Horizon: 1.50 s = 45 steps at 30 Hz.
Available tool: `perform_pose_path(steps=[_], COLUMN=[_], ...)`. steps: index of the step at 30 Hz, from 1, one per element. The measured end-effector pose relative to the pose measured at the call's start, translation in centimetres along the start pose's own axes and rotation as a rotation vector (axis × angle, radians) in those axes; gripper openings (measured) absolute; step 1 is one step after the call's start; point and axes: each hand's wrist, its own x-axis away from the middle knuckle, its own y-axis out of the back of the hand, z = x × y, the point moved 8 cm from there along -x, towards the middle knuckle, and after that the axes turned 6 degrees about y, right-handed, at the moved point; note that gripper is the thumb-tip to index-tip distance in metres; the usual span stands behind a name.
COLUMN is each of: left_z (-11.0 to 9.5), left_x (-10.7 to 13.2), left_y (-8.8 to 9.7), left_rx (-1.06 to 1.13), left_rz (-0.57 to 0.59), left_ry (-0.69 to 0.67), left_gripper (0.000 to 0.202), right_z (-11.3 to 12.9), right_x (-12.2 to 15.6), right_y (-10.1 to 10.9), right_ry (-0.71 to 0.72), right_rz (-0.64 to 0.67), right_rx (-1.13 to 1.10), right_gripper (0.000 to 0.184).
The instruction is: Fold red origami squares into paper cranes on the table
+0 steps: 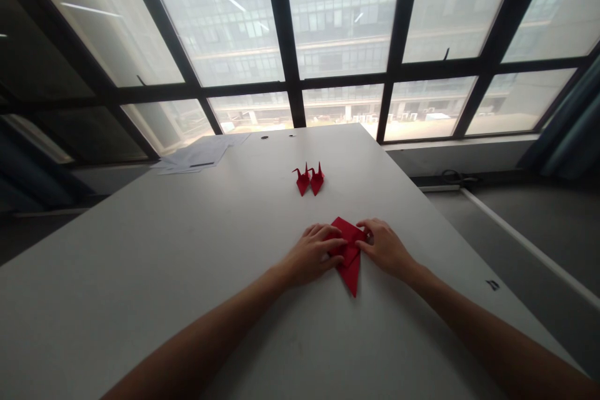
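Note:
A partly folded sheet of red origami paper [349, 272] lies on the white table, a diamond at the top with a long point toward me. My left hand [313, 254] grips its left side, fingers over the top layer and thumb lower down by the edge. At the right corner, my right hand [385, 247] pinches the paper between thumb and fingers. The fingers cover part of the folds. Beyond the hands stand two finished red paper cranes side by side, the left crane [302, 184] and the right crane [317, 182].
The white table [187, 250] stretches away to tall windows with dark frames. White papers [201, 153] with a dark pen-like object on them lie at its far left. A small dark mark [492, 285] sits near the right edge. Blue curtains [569, 131] hang on both sides.

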Motion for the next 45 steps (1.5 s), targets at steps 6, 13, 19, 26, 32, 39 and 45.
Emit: perform_pose_path(steps=[6,13,19,26,32,39,45], left_z=[-0.3,-3.0,-3.8,-4.2,-4.1,-3.8,-2.0], left_x=[0.1,0.8,1.0,1.0,0.9,1.1,0.5], left_y=[0.9,1.7,0.9,1.3,1.2,1.1,1.0], left_rx=[0.069,0.165,0.163,0.194,0.184,0.227,0.274], left_rz=[-0.059,-0.043,0.154,0.214,0.222,0.206,0.046], left_ry=[-0.024,-0.257,-0.309,-0.342,-0.357,-0.360,-0.279], left_gripper=[0.060,0.015,0.019,0.020,0.019,0.018,0.025], right_z=[0.0,1.2,2.8,2.2,2.1,2.5,2.7], right_x=[0.1,0.3,0.6,0.8,0.6,0.6,0.6], right_y=[-0.1,0.0,-1.1,-1.6,-1.6,-1.4,-1.6], right_ry=[-0.004,0.067,0.179,0.184,0.201,0.238,0.252], right_rz=[0.005,-0.013,0.117,0.199,0.216,0.199,0.208], right_rx=[0.026,0.049,0.085,0.147,0.173,0.176,0.160], right_gripper=[0.031,0.023,0.027,0.035,0.036,0.036,0.039])
